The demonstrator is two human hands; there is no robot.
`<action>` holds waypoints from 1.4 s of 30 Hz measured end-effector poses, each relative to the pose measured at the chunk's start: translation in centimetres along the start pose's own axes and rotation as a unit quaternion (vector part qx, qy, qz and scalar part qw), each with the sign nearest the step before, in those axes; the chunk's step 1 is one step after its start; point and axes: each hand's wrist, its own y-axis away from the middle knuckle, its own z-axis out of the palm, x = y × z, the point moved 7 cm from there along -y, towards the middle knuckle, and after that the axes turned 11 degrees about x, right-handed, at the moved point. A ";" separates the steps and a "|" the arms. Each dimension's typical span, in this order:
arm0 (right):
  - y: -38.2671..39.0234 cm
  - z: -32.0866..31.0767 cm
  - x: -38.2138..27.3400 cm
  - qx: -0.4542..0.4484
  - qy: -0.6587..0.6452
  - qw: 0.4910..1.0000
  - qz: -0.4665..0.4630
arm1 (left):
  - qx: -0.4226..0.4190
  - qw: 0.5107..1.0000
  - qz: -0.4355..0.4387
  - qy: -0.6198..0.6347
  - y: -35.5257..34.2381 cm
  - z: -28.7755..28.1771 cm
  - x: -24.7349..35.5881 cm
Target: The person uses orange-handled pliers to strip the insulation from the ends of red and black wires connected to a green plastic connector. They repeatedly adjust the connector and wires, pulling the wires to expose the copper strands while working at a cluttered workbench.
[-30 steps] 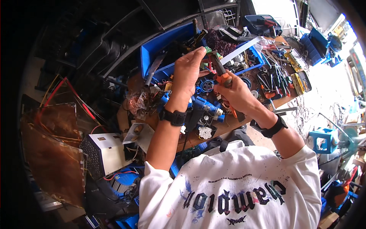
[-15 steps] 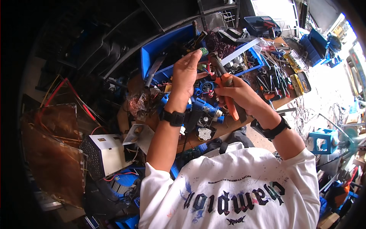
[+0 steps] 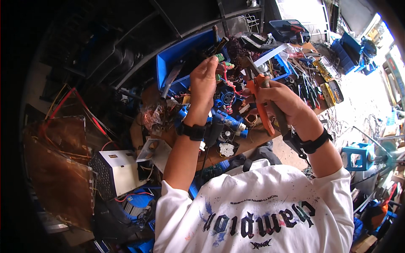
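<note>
My left hand (image 3: 203,84) pinches a small green circuit board (image 3: 220,57) above the cluttered bench. Red wires (image 3: 226,80) with further small green pieces hang beside its fingertips. In my right hand (image 3: 283,100) is a pair of pliers with one orange handle (image 3: 263,110) and one dark handle. The metal jaws point up and away, to the right of the wires and apart from the board. Below the hands lie a round blue socket (image 3: 228,98) and a blue plug (image 3: 228,119).
A blue bin (image 3: 162,69) stands behind my left hand, a second blue tray (image 3: 282,63) at its right. Hand tools (image 3: 310,90) and yellow bit sets (image 3: 331,93) cover the bench's right side. A white metal box (image 3: 122,168) sits at lower left.
My right hand and the pliers have moved right and slightly nearer me, away from the left hand. More red wire shows between the hands. The left hand has barely shifted.
</note>
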 end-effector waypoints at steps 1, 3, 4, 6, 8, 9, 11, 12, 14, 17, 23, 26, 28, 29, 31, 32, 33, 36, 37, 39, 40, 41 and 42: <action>-0.1 -0.3 0.0 0.014 0.027 1.000 -0.004 | -0.001 1.000 -0.011 0.013 0.2 0.2 0.4; 0.0 -0.1 -0.2 0.020 0.067 0.997 -0.037 | 0.000 1.000 -0.015 0.023 0.2 0.5 0.5; 0.1 0.0 -0.3 0.023 0.087 0.994 -0.054 | 0.001 1.000 -0.008 0.020 0.2 0.4 0.4; -0.4 0.2 0.4 0.013 0.051 0.998 -0.040 | 0.002 1.000 0.000 0.020 0.1 0.5 0.4; -0.6 0.4 0.6 0.005 0.044 0.999 -0.028 | 0.001 1.000 0.000 0.027 0.2 0.5 0.5; -0.6 0.5 0.7 0.003 0.055 0.998 -0.025 | -0.001 1.000 0.009 0.022 0.2 0.4 0.5; -0.5 0.8 0.4 -0.006 0.065 0.998 -0.023 | -0.006 0.999 0.031 0.011 0.1 0.2 0.5; -0.3 1.0 0.3 -0.012 0.063 0.998 -0.023 | -0.009 1.000 0.023 0.013 0.2 0.2 0.4; -0.3 1.1 0.2 -0.022 0.063 0.998 -0.022 | -0.014 1.000 0.007 0.016 0.2 0.1 0.2; -0.7 0.9 0.7 -0.031 0.051 0.998 -0.033 | -0.008 1.000 -0.010 -0.011 0.2 -0.4 -0.4; -1.0 0.7 1.0 -0.044 -0.003 0.997 -0.061 | 0.005 0.999 -0.040 -0.002 0.6 -0.4 -1.2; -1.2 0.7 1.0 -0.052 -0.023 0.996 -0.064 | -0.018 0.999 -0.027 -0.034 0.2 -0.5 -2.0; -1.2 0.7 0.9 -0.051 -0.043 0.995 -0.068 | -0.026 0.998 -0.026 -0.041 0.4 -0.3 -2.5; -1.5 0.4 1.0 -0.045 -0.044 0.995 -0.073 | -0.031 0.998 -0.025 -0.045 0.4 -0.1 -2.7; -2.5 -0.4 1.5 -0.031 -0.047 0.995 -0.081 | -0.061 0.996 0.017 -0.070 -0.3 0.0 -4.0; -2.6 -0.6 1.6 -0.021 -0.065 0.995 -0.072 | -0.075 0.993 0.038 -0.082 -0.7 -0.2 -5.2; -2.7 -0.9 1.6 -0.011 -0.083 0.994 -0.063 | -0.070 0.994 0.024 -0.082 -1.1 -0.8 -7.0; -3.3 -2.2 2.6 0.012 -0.105 0.993 -0.043 | -0.047 0.990 -0.035 -0.125 -1.6 -2.8 -12.2; -3.4 -2.5 3.3 0.018 -0.105 0.994 -0.035 | -0.034 0.990 -0.063 -0.121 -1.7 -3.8 -14.2; -3.0 -2.7 3.9 0.029 -0.099 0.995 -0.010 | -0.009 0.987 -0.116 -0.114 -1.9 -5.9 -18.3; -3.0 -3.3 4.6 0.034 -0.106 0.994 0.003 | -0.044 0.983 -0.146 -0.103 -1.8 -5.5 -19.3; -3.1 -3.9 5.4 0.040 -0.113 0.993 0.015 | -0.038 0.980 -0.170 -0.092 -1.6 -5.4 -20.3; -3.4 -4.8 6.5 0.060 -0.117 0.991 0.020 | -0.031 0.977 -0.194 -0.080 -1.2 -5.2 -21.3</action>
